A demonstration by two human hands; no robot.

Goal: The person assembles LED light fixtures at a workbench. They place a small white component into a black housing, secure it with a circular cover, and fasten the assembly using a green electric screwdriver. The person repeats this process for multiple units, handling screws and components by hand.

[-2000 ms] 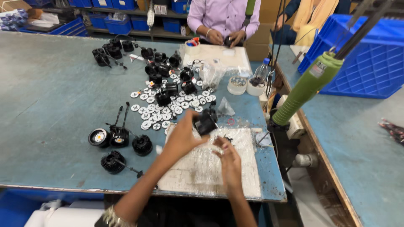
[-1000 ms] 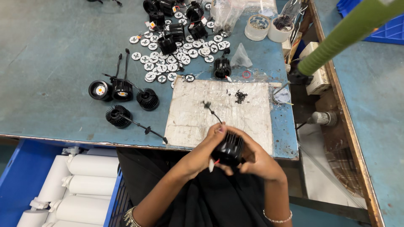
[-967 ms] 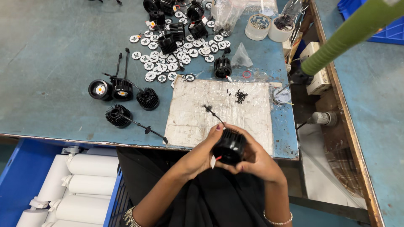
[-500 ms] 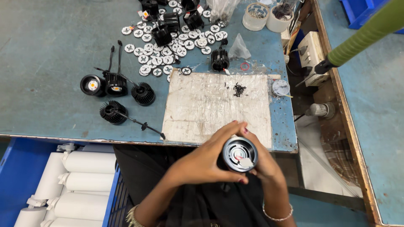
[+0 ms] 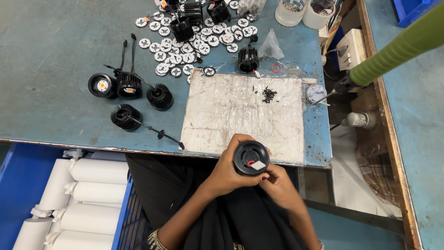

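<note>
L hand [image 5: 226,171] fingers [image 5: 237,141] wrap round a black round lamp housing [image 5: 251,157], lower centre of frame, just over the bench [image 5: 55,55] front edge. R hand [image 5: 277,183] fingers pinch its lower rim beside a small white piece. Vs 0.5 s ago: the face up top is now black w/ a red mark, not the shiny ring. Above it: pale mat [image 5: 245,111] w/ a screw pile [image 5: 269,95]; finned black heat sinks [image 5: 159,96] centre left; white discs [image 5: 185,46] at top.

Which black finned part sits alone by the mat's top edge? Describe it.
Start at the pale work mat on the blue-green table. Just above its top edge stands a black finned heat sink, beside a clear plastic bag. Unlike the finned ones left of the mat, it stands alone.
</note>
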